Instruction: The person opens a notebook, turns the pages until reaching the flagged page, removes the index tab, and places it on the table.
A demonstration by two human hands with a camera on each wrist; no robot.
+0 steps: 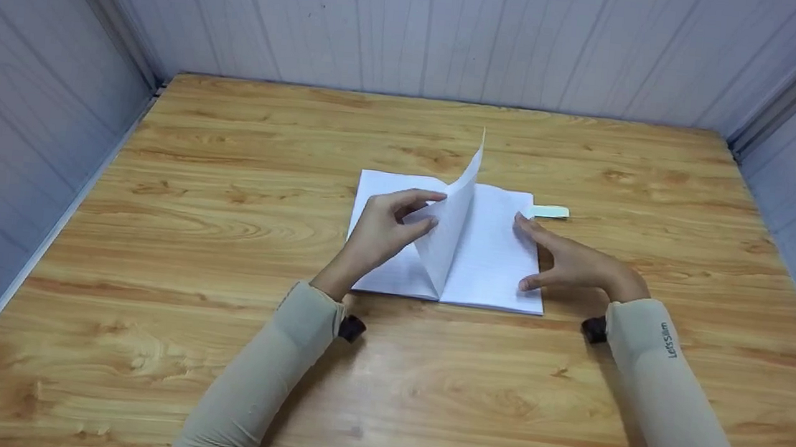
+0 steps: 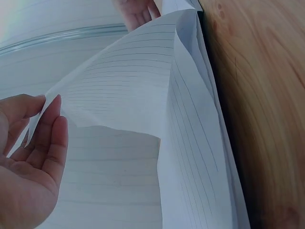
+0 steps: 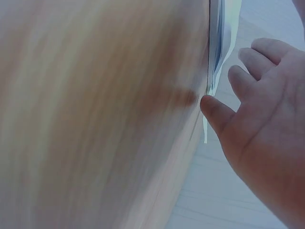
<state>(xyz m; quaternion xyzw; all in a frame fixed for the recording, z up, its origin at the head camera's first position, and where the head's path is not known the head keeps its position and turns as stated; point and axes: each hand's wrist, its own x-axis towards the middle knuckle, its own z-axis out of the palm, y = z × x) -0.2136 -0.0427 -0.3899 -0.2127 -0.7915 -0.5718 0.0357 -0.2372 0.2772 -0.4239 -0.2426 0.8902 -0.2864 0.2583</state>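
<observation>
An open notebook (image 1: 492, 260) with lined white pages lies on the wooden table. One page (image 1: 457, 221) stands raised near its middle, curving upward from the spine. My left hand (image 1: 386, 230) pinches the free edge of that page between thumb and fingers, as the left wrist view shows along the lined sheet (image 2: 124, 81). Over the notebook's right edge, my right hand (image 1: 574, 264) is spread with thumb and fingers apart, its fingertips at the right-hand page. A pale green strip (image 1: 552, 212) sticks out past that edge, just beyond the right fingertips.
The wooden table (image 1: 226, 216) extends around the notebook on all sides. White panel walls (image 1: 415, 30) border it at the back, left and right. Each wrist carries a small black camera (image 1: 352, 328) below the beige sleeve (image 1: 248, 376).
</observation>
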